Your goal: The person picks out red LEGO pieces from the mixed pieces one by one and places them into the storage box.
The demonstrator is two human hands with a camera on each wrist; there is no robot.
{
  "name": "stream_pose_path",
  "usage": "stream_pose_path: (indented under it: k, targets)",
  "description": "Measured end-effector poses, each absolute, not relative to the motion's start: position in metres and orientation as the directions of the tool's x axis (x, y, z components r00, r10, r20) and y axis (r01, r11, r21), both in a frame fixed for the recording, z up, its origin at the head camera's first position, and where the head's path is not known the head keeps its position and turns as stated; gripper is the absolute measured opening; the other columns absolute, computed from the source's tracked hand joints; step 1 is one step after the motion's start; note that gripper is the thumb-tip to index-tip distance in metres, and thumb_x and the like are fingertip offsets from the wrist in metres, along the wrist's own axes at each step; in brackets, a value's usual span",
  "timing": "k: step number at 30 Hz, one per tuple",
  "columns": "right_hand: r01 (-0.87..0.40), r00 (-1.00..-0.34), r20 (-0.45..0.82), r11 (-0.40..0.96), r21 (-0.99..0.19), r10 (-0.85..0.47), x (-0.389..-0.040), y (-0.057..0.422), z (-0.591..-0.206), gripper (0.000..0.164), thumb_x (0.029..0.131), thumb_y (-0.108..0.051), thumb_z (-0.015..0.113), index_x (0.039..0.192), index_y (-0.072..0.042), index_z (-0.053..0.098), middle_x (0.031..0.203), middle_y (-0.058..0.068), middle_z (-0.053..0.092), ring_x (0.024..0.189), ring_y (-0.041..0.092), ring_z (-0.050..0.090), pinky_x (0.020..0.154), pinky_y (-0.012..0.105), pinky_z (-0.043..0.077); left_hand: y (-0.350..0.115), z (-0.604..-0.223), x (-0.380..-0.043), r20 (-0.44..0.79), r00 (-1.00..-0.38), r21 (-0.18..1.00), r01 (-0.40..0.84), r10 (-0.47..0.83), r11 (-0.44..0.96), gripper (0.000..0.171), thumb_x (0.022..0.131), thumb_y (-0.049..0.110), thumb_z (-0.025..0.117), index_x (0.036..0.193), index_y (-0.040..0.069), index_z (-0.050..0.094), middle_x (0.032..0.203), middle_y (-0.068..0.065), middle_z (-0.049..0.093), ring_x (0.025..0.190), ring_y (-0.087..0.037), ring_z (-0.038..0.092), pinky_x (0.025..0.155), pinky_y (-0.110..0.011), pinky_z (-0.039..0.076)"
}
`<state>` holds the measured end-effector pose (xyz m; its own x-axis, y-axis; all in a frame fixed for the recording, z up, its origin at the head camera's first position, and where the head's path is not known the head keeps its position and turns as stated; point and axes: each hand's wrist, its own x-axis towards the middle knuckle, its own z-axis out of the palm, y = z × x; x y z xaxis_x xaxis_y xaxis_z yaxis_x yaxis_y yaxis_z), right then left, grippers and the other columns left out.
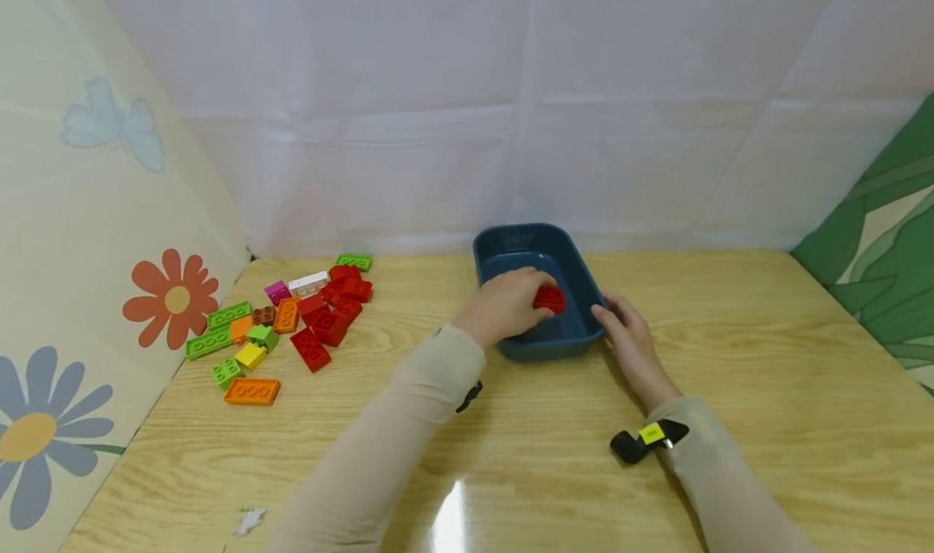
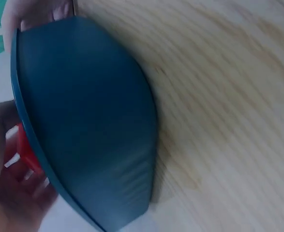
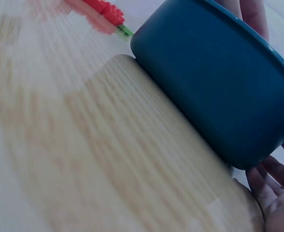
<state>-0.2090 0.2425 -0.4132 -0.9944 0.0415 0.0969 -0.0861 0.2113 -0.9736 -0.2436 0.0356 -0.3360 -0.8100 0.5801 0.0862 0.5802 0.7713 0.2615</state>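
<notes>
My left hand [image 1: 511, 302] holds a red toy brick [image 1: 550, 299] inside the opening of a dark blue plastic basin [image 1: 579, 273]. In the left wrist view the red brick [image 2: 27, 150] shows between the thumb and fingers, just past the basin's rim [image 2: 23, 104]. My right hand [image 1: 633, 344] grips the basin's near right corner, with its thumb at the rim and fingers along the outer wall. The right wrist view shows these fingers [image 3: 272, 181] against the lower outside of the basin [image 3: 214, 82]. Part of the basin's inside is hidden behind my left hand.
A loose group of red bricks [image 1: 330, 326] lies on the wooden table [image 1: 540, 456] at the left. Around it are green, yellow, white and orange bricks, including a flat orange one [image 1: 251, 391]. A white cloth wall [image 1: 409, 131] stands behind the table.
</notes>
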Motion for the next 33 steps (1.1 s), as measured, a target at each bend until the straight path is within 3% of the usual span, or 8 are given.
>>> stream_pose_path:
  k: [6, 12, 21, 33]
  targets:
    - [-0.093, -0.994, 0.103, 0.202, -0.975, 0.04, -0.211, 0.241, -0.414, 0.055, 0.105, -0.034, 0.048, 0.146, 0.002, 0.041, 0.139, 0.017, 0.046, 0.11, 0.0, 0.05, 0.091, 0.011, 0.042, 0.048, -0.336, -0.239, 0.049, -0.847, 0.22, 0.526, 0.53, 0.821, 0.044, 0.091, 0.038, 0.072, 0.129, 0.018, 0.066, 0.115, 0.003, 0.067, 0.098, -0.013, 0.062, 0.083, -0.027, 0.052]
    - [-0.097, -0.994, 0.107, 0.212, -0.973, 0.036, -0.211, 0.242, -0.414, 0.055, 0.105, -0.035, 0.048, 0.146, 0.001, 0.041, 0.14, 0.017, 0.046, 0.11, -0.001, 0.049, 0.091, 0.011, 0.041, 0.056, -0.341, -0.239, 0.01, -0.845, 0.23, 0.523, 0.535, 0.821, 0.041, 0.091, 0.039, 0.071, 0.125, 0.017, 0.068, 0.114, 0.004, 0.068, 0.095, -0.011, 0.061, 0.08, -0.025, 0.05]
    - [-0.118, -0.99, 0.13, 0.21, -0.971, 0.045, -0.212, 0.241, -0.413, 0.053, 0.105, -0.033, 0.049, 0.144, 0.003, 0.044, 0.132, 0.011, 0.051, 0.107, 0.0, 0.051, 0.09, 0.012, 0.043, 0.06, -0.347, -0.24, -0.031, -0.839, 0.241, 0.521, 0.544, 0.818, 0.042, 0.088, 0.028, 0.077, 0.128, 0.019, 0.067, 0.118, 0.004, 0.068, 0.102, -0.012, 0.062, 0.083, -0.024, 0.05]
    - [-0.095, -0.992, 0.111, 0.223, -0.97, 0.062, -0.209, 0.241, -0.415, 0.054, 0.104, -0.034, 0.05, 0.144, 0.001, 0.044, 0.132, 0.008, 0.051, 0.106, -0.003, 0.051, 0.089, 0.011, 0.043, 0.06, -0.351, -0.241, -0.075, -0.833, 0.241, 0.519, 0.549, 0.82, 0.042, 0.09, 0.034, 0.074, 0.129, 0.019, 0.067, 0.118, 0.004, 0.068, 0.1, -0.012, 0.062, 0.082, -0.024, 0.05]
